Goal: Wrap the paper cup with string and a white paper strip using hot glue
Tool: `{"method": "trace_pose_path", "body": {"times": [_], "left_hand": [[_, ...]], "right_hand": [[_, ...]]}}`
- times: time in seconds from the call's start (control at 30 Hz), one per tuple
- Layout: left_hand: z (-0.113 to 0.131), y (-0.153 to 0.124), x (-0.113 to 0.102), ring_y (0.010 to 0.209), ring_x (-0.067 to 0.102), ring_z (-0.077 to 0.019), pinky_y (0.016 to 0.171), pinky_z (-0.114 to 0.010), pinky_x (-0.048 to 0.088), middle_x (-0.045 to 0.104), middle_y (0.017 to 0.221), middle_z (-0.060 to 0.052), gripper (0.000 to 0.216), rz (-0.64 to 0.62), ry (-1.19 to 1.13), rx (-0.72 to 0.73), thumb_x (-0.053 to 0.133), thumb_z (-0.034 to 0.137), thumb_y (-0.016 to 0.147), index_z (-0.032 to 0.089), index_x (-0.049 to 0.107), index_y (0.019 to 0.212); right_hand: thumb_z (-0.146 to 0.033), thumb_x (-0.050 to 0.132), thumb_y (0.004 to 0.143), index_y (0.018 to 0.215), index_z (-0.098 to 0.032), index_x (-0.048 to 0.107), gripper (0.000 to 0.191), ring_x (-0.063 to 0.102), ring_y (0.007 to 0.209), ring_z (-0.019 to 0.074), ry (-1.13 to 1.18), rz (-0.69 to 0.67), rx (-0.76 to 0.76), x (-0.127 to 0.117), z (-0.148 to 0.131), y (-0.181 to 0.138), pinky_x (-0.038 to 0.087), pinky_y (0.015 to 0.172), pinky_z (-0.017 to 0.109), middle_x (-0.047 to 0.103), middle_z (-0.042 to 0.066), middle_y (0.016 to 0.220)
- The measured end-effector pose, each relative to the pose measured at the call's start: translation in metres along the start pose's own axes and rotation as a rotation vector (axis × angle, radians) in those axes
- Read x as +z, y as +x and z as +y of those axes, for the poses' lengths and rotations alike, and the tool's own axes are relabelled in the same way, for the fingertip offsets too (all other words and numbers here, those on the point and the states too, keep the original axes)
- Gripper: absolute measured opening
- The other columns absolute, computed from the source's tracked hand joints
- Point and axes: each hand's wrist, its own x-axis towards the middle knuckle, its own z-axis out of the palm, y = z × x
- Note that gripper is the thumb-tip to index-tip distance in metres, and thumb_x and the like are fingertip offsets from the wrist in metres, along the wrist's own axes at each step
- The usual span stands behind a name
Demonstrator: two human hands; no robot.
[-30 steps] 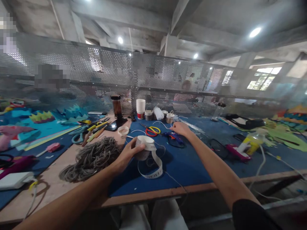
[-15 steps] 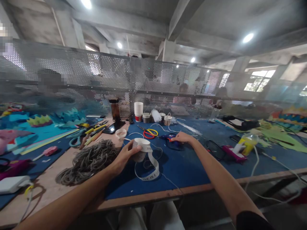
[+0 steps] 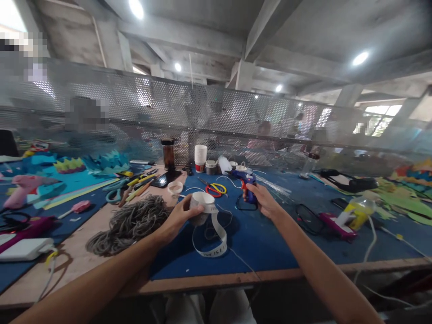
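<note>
My left hand (image 3: 178, 218) is closed around a small round cup (image 3: 199, 218), wrapped at its rim with a white printed ribbon (image 3: 221, 234). The ribbon's loose length curls down onto the blue mat beside the cup. My right hand (image 3: 263, 199) grips a blue glue gun (image 3: 249, 189) by its handle and holds it upright, nozzle pointing left, apart from the cup. Just beyond the cup lie scissors (image 3: 216, 190) with red and yellow handles. A ribbon roll (image 3: 175, 188) sits behind my left hand.
Grey cord (image 3: 130, 225) lies in a heap at the left. Stacked paper cups (image 3: 200, 157) and a dark bottle (image 3: 168, 154) stand along the perforated screen (image 3: 162, 105). On the right are a yellow bottle (image 3: 361, 210) and a magenta holder (image 3: 337, 226) with a cable.
My right hand has lifted the glue gun from the mat and turned it upright, nozzle to the left. My left hand still holds the cup. The view has shifted slightly left.
</note>
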Motion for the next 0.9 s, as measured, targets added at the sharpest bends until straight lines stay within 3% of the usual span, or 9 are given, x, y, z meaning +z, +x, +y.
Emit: {"method": "trace_pose_path", "body": {"times": [0.17,0.33,0.47,0.6,0.77,0.9], "left_hand": [[0.002,0.008,-0.007,0.096,0.067,-0.0278,0.079,-0.034,0.051,0.073,0.100,-0.009,0.045,0.007,0.099,0.034,0.081,0.039,0.072,0.017,0.067,0.109],[0.003,0.018,-0.009,0.100,0.065,-0.0269,0.085,-0.034,0.050,0.072,0.107,-0.009,0.048,0.010,0.163,0.091,0.082,0.037,0.072,0.019,0.068,0.113],[-0.001,0.021,-0.010,0.101,0.065,-0.0293,0.086,-0.037,0.051,0.072,0.106,-0.009,0.049,0.038,0.188,0.088,0.082,0.038,0.070,0.019,0.068,0.112],[-0.006,0.022,-0.013,0.105,0.064,-0.0299,0.089,-0.037,0.050,0.072,0.109,-0.007,0.049,0.026,0.199,0.072,0.081,0.040,0.071,0.020,0.068,0.115],[-0.010,0.024,-0.021,0.103,0.064,-0.0293,0.087,-0.036,0.050,0.072,0.111,-0.007,0.052,-0.007,0.216,0.075,0.082,0.037,0.071,0.021,0.067,0.118],[-0.012,0.025,-0.028,0.109,0.063,-0.0299,0.093,-0.038,0.049,0.070,0.117,-0.008,0.057,0.005,0.235,0.087,0.083,0.033,0.070,0.021,0.064,0.122]], "right_hand": [[-0.052,0.072,0.078,0.090,-0.017,0.061,0.039,0.056,0.057,0.0099,0.153,-0.100,-0.007,0.032,-0.014,-0.006,0.048,0.056,0.024,0.065,0.000,0.075],[-0.045,0.072,0.083,0.085,-0.019,0.059,0.029,0.051,0.054,0.0088,0.174,-0.071,-0.085,0.048,-0.023,-0.013,0.043,0.054,0.022,0.060,-0.004,0.064],[-0.045,0.071,0.085,0.077,-0.019,0.060,0.030,0.050,0.051,0.0105,0.146,-0.107,-0.102,0.052,-0.023,-0.019,0.041,0.053,0.025,0.056,-0.004,0.058],[-0.049,0.069,0.086,0.091,-0.018,0.068,0.032,0.038,0.045,0.0089,0.116,-0.172,-0.015,0.050,-0.018,-0.024,0.032,0.048,0.025,0.043,-0.008,0.051],[-0.052,0.069,0.086,0.098,-0.019,0.074,0.036,0.043,0.047,0.0107,-0.091,-0.237,-0.020,0.047,-0.015,-0.033,0.035,0.051,0.026,0.047,-0.006,0.049],[-0.055,0.068,0.085,0.091,-0.020,0.073,0.036,0.047,0.047,0.0121,-0.180,-0.218,-0.003,0.050,-0.012,-0.040,0.039,0.051,0.026,0.051,-0.004,0.050]]}}
